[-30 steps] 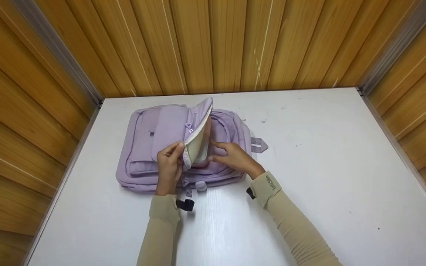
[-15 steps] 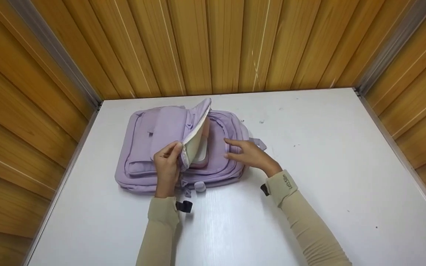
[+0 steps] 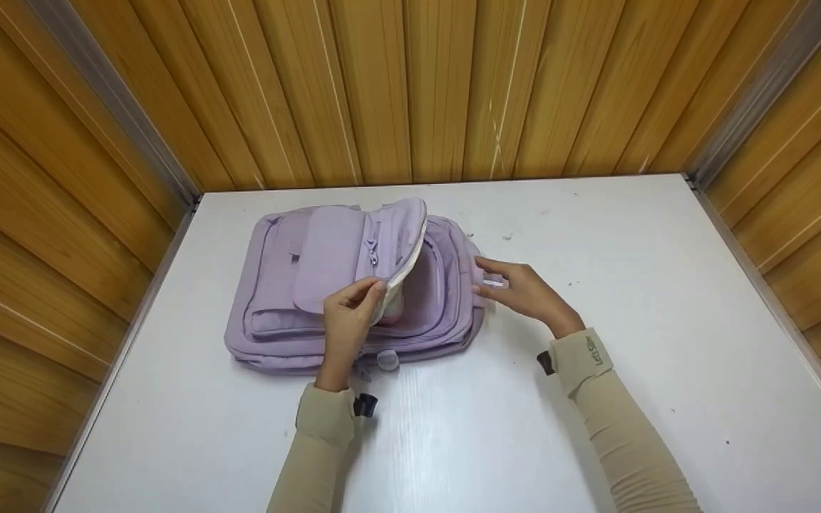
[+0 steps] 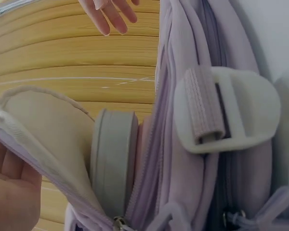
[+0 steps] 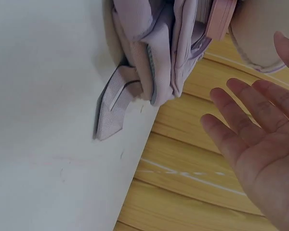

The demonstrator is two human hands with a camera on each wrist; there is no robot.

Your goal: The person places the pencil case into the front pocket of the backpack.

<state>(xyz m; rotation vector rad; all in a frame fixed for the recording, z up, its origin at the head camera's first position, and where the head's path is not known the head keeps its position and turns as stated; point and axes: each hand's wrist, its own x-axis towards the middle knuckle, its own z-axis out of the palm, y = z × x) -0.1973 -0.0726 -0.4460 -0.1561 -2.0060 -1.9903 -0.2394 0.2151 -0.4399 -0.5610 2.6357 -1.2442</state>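
A lilac backpack point(image 3: 268, 285) lies on its back on the white table. Thumb and fingers of my left hand point(image 3: 350, 320) pinch the zippered edge of its front pocket flap point(image 3: 405, 228), holding it up. The cream lining point(image 4: 48, 115) shows in the left wrist view. Inside the pocket stands a grey, round-cornered case-like thing point(image 4: 113, 163), with a pink edge point(image 5: 221, 19) visible in the right wrist view. My right hand point(image 3: 528, 292) hovers over the top end of the backpack, fingers spread and palm bare, near the grey-lilac strap tab point(image 5: 115, 101).
A pale plastic strap buckle point(image 4: 250, 110) and zip pulls point(image 4: 168, 219) hang at the backpack's near side. The white table point(image 3: 631, 285) extends to the right. Yellow wood-patterned panels point(image 3: 439, 92) stand behind it and at both sides.
My right hand has drawn away from the pocket opening toward the right, past the backpack's top end. My left hand has moved the flap edge rightward, covering more of the pocket.
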